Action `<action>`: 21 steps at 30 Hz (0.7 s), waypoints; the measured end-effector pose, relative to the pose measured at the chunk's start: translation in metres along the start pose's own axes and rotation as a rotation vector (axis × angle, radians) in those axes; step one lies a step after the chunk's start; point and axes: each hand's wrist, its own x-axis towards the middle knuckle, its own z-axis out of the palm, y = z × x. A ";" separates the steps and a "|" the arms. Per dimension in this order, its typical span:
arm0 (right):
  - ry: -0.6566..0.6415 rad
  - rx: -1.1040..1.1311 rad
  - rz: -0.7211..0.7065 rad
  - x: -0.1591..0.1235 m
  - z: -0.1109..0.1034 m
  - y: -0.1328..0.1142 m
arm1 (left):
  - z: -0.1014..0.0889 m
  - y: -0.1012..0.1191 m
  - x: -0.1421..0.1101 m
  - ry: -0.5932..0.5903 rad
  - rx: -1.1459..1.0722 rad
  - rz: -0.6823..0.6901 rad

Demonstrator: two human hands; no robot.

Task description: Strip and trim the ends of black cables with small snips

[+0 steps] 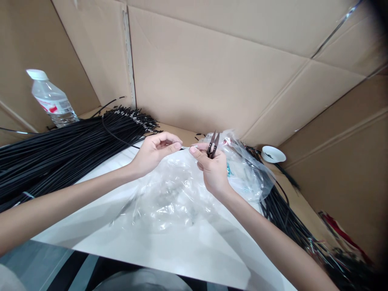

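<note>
My left hand [156, 151] pinches a thin black cable [117, 138] near its end, which trails left to a big bundle of black cables [60, 151]. My right hand [212, 167] faces it, fingers closed round small black thread snips [213, 144] with blades pointing up, thumb and forefinger meeting the cable tip. Both hands hover over a crumpled clear plastic bag [169, 194] on a white sheet [188, 250].
A water bottle [51, 99] stands at the back left. A small white dish [273, 154] sits at the right by another bundle of black cables [291, 222]. Cardboard walls [212, 68] enclose the work area on three sides.
</note>
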 end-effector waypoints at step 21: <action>0.002 0.111 0.056 0.001 0.027 -0.005 | -0.001 0.002 0.004 0.016 0.034 0.025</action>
